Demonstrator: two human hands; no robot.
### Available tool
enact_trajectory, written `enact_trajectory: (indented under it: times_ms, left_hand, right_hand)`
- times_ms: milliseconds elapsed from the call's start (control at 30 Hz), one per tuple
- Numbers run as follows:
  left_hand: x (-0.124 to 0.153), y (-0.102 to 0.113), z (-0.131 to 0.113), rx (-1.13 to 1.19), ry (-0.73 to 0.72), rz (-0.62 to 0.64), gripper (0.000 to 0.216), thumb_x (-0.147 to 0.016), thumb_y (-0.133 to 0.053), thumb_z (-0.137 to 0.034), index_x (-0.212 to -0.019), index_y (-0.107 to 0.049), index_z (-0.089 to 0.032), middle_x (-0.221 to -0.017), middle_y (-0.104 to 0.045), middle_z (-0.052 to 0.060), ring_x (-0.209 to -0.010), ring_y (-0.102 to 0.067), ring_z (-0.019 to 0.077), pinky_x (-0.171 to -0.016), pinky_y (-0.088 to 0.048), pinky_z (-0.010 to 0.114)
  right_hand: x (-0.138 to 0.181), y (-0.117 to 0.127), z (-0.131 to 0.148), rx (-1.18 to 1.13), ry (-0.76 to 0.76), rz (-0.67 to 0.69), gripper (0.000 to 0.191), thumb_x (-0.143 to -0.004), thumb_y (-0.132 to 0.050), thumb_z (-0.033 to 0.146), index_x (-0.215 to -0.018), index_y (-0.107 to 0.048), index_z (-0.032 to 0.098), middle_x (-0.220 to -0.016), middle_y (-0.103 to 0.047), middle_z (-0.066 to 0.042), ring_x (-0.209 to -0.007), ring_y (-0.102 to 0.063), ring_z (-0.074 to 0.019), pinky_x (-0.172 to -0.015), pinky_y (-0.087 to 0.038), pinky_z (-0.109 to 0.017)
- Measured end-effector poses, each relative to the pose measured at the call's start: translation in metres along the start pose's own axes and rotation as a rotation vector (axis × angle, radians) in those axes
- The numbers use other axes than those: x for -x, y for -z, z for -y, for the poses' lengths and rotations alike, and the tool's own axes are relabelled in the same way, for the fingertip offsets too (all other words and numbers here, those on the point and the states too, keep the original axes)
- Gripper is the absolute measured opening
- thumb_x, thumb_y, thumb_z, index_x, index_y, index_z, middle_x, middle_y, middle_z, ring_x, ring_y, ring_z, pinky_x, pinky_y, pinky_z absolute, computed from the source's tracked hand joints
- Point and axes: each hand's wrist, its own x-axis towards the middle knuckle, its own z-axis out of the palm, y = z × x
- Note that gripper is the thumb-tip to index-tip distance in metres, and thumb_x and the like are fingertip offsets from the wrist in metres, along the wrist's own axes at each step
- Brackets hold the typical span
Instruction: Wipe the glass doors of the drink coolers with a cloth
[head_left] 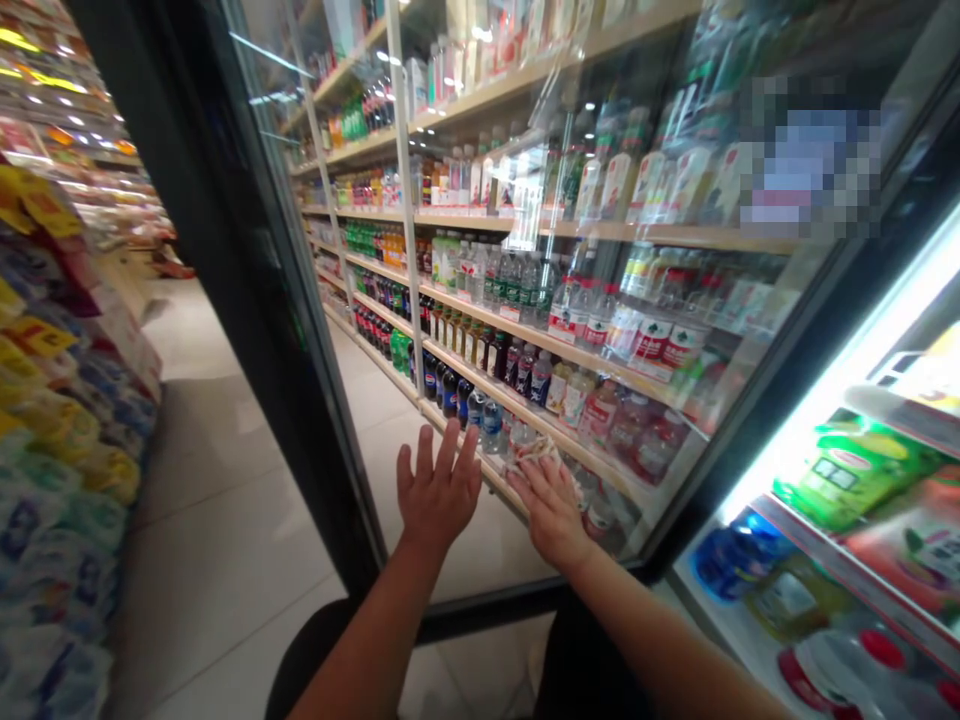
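A glass cooler door [487,560] in a black frame stands swung open in front of me. My left hand [441,490] lies against the glass, fingers spread and pointing up, with nothing in it. Just to its right, my right hand [553,510] presses a crumpled whitish cloth [547,447] to the pane. Part of the cloth is hidden under the fingers. Both hands are near the lower part of the glass.
Shelves of drink bottles [525,370] show through or in the glass. At right is a lit cooler shelf [862,560] with a green package [855,470] and bottles. Stacked packaged goods [60,480] line the left, beside a tiled floor [217,500].
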Motion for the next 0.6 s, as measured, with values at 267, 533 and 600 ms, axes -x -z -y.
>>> enact_trajectory:
  times_ms: [267, 533, 600]
  left_hand:
    - [0.000, -0.001, 0.002, 0.010, 0.006, 0.004, 0.070, -0.089, -0.064, -0.027, -0.152, -0.036, -0.023, -0.152, -0.044, 0.010, -0.152, -0.018, 0.0252, -0.126, -0.014, 0.045]
    - [-0.001, 0.001, 0.001, 0.010, 0.001, 0.000, 0.072, -0.088, -0.065, -0.026, -0.153, -0.035, -0.021, -0.152, -0.045, 0.010, -0.152, -0.018, 0.0258, -0.126, -0.013, 0.045]
    - [0.000, 0.000, 0.001, 0.001, -0.002, 0.002, 0.072, -0.088, -0.065, -0.027, -0.153, -0.035, -0.021, -0.151, -0.045, 0.011, -0.152, -0.018, 0.0263, -0.126, -0.014, 0.045]
  right_hand:
    - [0.048, -0.024, 0.018, -0.142, 0.344, 0.162, 0.038, -0.103, -0.036, 0.020, -0.126, -0.066, 0.027, -0.132, -0.067, 0.005, -0.132, -0.051, -0.0051, -0.115, -0.037, -0.024]
    - [0.042, -0.003, -0.008, -0.093, 0.284, 0.147, 0.043, -0.099, -0.037, 0.009, -0.127, -0.065, 0.025, -0.125, -0.072, 0.001, -0.131, -0.054, -0.0085, -0.118, -0.034, -0.029]
    - [0.042, 0.001, -0.016, -0.062, 0.249, 0.092, 0.044, -0.098, -0.037, 0.009, -0.126, -0.066, 0.028, -0.123, -0.072, 0.002, -0.129, -0.056, -0.0076, -0.121, -0.032, -0.027]
